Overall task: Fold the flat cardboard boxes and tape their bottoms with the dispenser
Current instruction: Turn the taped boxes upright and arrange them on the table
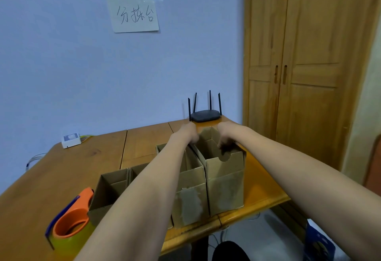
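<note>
Cardboard box (224, 180) stands open-topped at the bench's (61, 174) right near edge, its long axis running near to far. Both hands work its far end: left hand (186, 134) and right hand (225, 135) each curl fingers over the rim there, equally close. Orange dispenser (71, 217) lies far left, nearer the left arm.

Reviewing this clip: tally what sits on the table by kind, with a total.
Cardboard boxes: 3 visible, the right one, the middle one and the left one; the forearm may hide more
Tape dispensers: 1
Routers: 1
White devices: 1
Total: 6
</note>
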A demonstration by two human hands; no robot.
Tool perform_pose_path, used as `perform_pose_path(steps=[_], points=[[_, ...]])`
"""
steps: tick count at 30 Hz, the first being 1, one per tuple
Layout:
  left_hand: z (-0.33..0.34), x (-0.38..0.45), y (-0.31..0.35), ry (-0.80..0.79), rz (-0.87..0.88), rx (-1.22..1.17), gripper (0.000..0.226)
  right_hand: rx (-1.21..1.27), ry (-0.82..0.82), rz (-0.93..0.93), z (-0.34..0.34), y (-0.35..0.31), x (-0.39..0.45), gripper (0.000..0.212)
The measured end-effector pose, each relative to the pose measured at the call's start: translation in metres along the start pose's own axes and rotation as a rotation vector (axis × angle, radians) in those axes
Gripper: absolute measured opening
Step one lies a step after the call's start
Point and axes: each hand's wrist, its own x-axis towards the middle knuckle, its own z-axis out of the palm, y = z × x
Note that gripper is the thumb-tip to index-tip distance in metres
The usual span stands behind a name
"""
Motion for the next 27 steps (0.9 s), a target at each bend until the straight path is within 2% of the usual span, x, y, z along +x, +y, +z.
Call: perform_pose_path(steps=[6, 11, 13, 15, 18, 22, 25, 27], points=[[0.008, 0.002, -0.005, 0.010, -0.017, -0.031, 0.016, -0.028, 0.001, -0.011, 0.002, -0.004, -0.009, 0.019], [0.006, -0.007, -0.004, 0.063, -0.026, -0.083, 0.030, -0.050, -0.079, 0.022, -0.006, -0.007, -0.023, 0.023], [-0.006, -0.018, -0.008, 0.101, -0.016, -0.117, 0.037, 0.172, -0.155, 0.056, -0.013, 0.001, -0.033, 0.047], [-0.022, -0.035, -0.019, 0.150, -0.039, -0.174, 0.043, 0.495, -0.147, 0.097, -0.017, 0.012, -0.041, 0.064], [-0.040, -0.071, -0.052, 0.264, -0.129, -0.290, 0.048, 0.897, 0.026, 0.090, -0.002, 0.029, -0.053, 0.060], [-0.037, -0.132, -0.119, 0.426, -0.302, -0.429, 0.043, 1.190, 0.203, 0.045, 0.044, 0.040, -0.068, 0.054], [-0.014, -0.175, -0.157, 0.506, -0.457, -0.517, 0.040, 1.555, 0.192, 0.073, 0.073, 0.042, -0.078, 0.061], [-0.003, -0.198, -0.169, 0.513, -0.544, -0.539, 0.041, 1.670, 0.166, 0.081, 0.086, 0.041, -0.085, 0.060]])
